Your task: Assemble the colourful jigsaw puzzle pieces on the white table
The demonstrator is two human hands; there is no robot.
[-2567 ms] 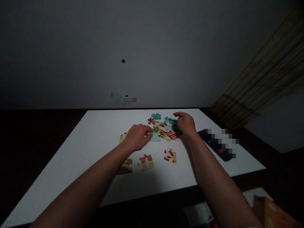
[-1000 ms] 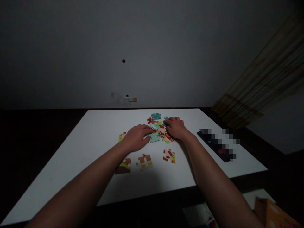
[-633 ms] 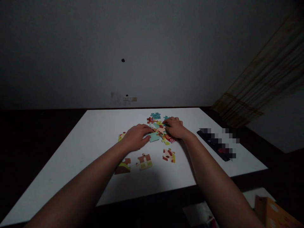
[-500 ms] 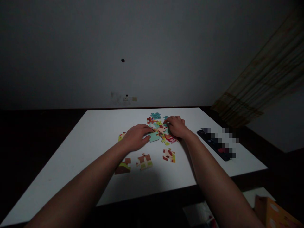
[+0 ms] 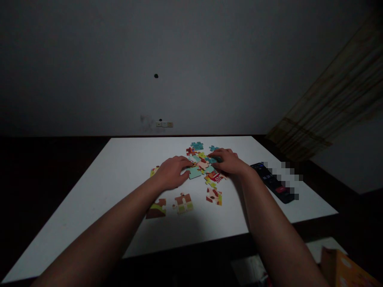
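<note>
Jigsaw puzzle pieces (image 5: 202,164) lie in an overlapping pile in the middle of the white table. My left hand (image 5: 172,171) rests at the pile's left side, fingers stretched out and thumb apart, its tips touching the edge pieces. Beside its thumb lies a light teal piece (image 5: 195,172). My right hand (image 5: 226,160) is at the pile's right side, with thumb and index finger around a teal puzzle piece (image 5: 211,160). Just below that hand is a piece with a red barn (image 5: 217,179). A piece (image 5: 154,170) is partly hidden behind my left hand.
Nearer me lie a brown-and-green piece (image 5: 156,209), a fence-patterned piece (image 5: 183,203) and a spotted piece (image 5: 214,196). A dark phone (image 5: 273,181), partly blurred out, lies right of my right forearm. An orange box (image 5: 348,265) stands below the table's near right edge.
My right hand has shifted slightly right, and more of the teal piece by its fingers shows. My left hand stays nearly where it was. The phone's screen has become more visible.
</note>
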